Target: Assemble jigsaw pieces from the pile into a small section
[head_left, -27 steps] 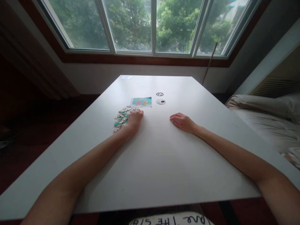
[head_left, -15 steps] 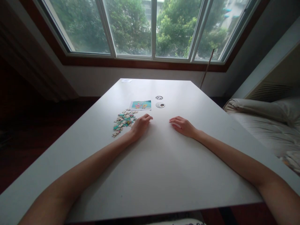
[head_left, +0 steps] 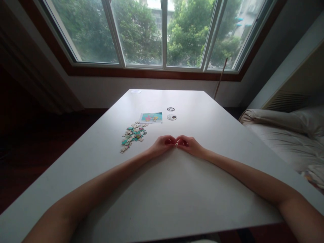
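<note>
Over the middle of the white table (head_left: 162, 195), my left hand (head_left: 163, 145) and my right hand (head_left: 191, 145) meet fingertip to fingertip. Both are closed in a pinch on a small pale jigsaw piece (head_left: 176, 144), mostly covered by the fingers. To the left of my left hand lies a loose heap of jigsaw pieces (head_left: 133, 134), some teal and some pale side up. Just behind the heap is a picture sheet (head_left: 152, 117) with colourful figures on a teal ground.
Beyond my hands lie two round black-and-white pieces, a nearer disc (head_left: 172, 117) and a farther disc (head_left: 170, 109). A pale slip (head_left: 136, 91) rests at the table's far left corner. A padded sofa (head_left: 275, 131) stands on the right, a thin stick (head_left: 220, 78) below the window.
My left hand has moved right, away from the heap, and my right hand slightly left, so they now touch. The small piece now shows between their fingertips. The view has tilted slightly up.
</note>
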A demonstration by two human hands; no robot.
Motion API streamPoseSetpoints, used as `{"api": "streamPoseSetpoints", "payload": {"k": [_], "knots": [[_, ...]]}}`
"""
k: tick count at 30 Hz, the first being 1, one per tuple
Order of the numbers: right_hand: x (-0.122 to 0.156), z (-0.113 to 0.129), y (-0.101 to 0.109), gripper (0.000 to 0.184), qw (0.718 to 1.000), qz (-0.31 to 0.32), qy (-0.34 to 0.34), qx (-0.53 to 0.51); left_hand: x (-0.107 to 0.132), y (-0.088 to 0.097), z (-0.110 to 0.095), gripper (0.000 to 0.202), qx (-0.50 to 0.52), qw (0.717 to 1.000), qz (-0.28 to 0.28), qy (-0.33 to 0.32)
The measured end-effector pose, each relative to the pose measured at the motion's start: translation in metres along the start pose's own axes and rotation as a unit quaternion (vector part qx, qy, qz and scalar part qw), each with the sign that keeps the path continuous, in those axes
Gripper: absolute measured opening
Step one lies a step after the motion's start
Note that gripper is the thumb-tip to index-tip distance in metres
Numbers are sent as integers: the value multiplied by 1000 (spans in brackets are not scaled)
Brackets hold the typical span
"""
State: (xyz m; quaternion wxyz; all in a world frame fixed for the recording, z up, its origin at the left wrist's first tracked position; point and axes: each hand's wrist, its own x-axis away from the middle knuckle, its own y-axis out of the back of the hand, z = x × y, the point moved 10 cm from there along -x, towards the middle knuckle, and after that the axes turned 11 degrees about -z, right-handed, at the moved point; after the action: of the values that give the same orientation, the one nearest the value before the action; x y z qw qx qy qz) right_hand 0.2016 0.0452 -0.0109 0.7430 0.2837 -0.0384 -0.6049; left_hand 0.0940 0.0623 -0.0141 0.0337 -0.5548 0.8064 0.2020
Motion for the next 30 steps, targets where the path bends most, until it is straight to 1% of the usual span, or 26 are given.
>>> {"api": "streamPoseSetpoints", "payload": {"k": [4, 5, 10, 12, 16, 21, 25, 28, 30], "knots": [[0, 0, 2, 12, 1000, 2, -11, -7, 2, -4, -1, 22, 9, 1000, 19, -3], [-1, 0, 2, 12, 1000, 4, -15, -12, 2, -4, -2, 21, 6, 1000, 21, -7], [-4, -4, 3, 21, 998, 19, -45, -51, 4, -7, -13, 6, -49, 997, 26, -46], [-5, -6, 4, 25, 996, 18, -59, -69, 6, -8, -19, 10, -91, 993, 23, -69], [-7, -13, 4, 33, 990, 11, -88, -111, 10, -7, -28, 15, -184, 976, 13, -113], [-13, -20, 3, 39, 984, 14, -112, -140, 13, -6, -32, 8, -272, 952, 10, -141], [-27, -20, -2, 39, 985, 32, -113, -125, 10, -1, -29, 5, -321, 936, -1, -144], [-36, -19, -9, 40, 987, 55, -108, -108, 4, 7, -25, 15, -351, 927, -21, -131], [-38, -17, -11, 39, 990, 54, -96, -94, 1, 12, -23, 20, -369, 921, -28, -124]]}}
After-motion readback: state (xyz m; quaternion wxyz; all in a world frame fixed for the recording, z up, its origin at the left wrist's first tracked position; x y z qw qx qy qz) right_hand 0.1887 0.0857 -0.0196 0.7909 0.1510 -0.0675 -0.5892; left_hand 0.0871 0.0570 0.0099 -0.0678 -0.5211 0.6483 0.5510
